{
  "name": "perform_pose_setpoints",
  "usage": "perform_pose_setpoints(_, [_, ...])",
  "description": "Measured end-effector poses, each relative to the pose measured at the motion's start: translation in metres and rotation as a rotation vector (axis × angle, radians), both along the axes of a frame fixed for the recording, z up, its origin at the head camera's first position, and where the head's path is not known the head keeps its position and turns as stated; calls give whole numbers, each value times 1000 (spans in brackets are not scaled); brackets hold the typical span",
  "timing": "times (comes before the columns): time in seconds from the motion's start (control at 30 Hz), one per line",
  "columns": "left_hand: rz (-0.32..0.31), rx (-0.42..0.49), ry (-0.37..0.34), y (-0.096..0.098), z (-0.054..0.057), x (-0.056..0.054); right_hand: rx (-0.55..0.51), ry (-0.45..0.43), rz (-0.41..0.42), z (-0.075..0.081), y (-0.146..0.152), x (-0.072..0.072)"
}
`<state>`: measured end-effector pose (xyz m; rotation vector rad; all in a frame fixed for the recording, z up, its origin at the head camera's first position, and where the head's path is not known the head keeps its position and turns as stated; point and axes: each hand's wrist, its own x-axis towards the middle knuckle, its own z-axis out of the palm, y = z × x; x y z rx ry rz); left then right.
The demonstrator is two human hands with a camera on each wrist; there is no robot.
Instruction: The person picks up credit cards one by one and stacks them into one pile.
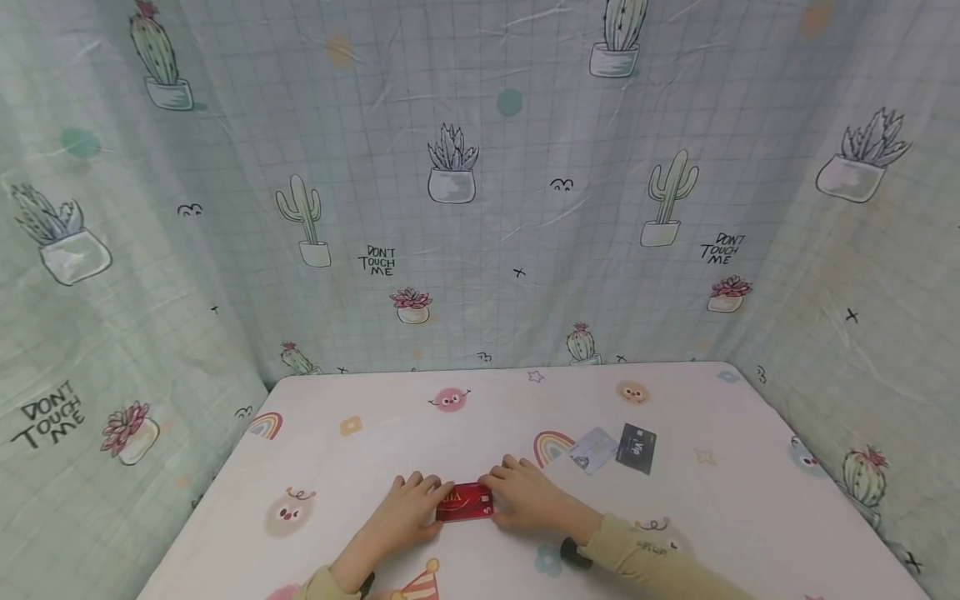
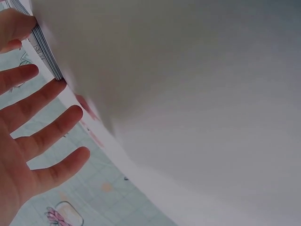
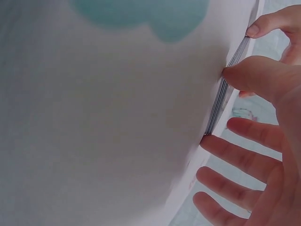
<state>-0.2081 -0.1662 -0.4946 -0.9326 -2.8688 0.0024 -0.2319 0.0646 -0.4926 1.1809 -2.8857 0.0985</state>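
Observation:
In front of me both hands hold a squared stack of cards with a red VIP card on top. My left hand grips the stack's left end between thumb and fingers. At the right end, my right hand pinches it the same way. Seen edge-on, the stack shows several thin layers between the right thumb and a fingertip, while the other fingers spread out loosely. The left wrist view has the layered edge between the left thumb and a finger.
A silver card and a black VIP card lie side by side on the table, beyond my right hand. A cactus-print curtain encloses the table at the back and sides. A small black device sits at my right wrist.

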Motion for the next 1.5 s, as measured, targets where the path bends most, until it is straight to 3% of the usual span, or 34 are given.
perform_pose_setpoints(0.33, [1,12,-21,0,2,1,22,16,4,1,2,2])
perform_pose_setpoints(0.73, [-6,17,-39,0,1,0,32,-68,-24,-1,12,5])
perform_pose_setpoints(1.2, [46,40,-100,1,4,-1,-66,-61,-3,0,40,7])
perform_pose_setpoints(1.5, [3,79,-31,7,9,1,-99,3,14,-5,60,3])
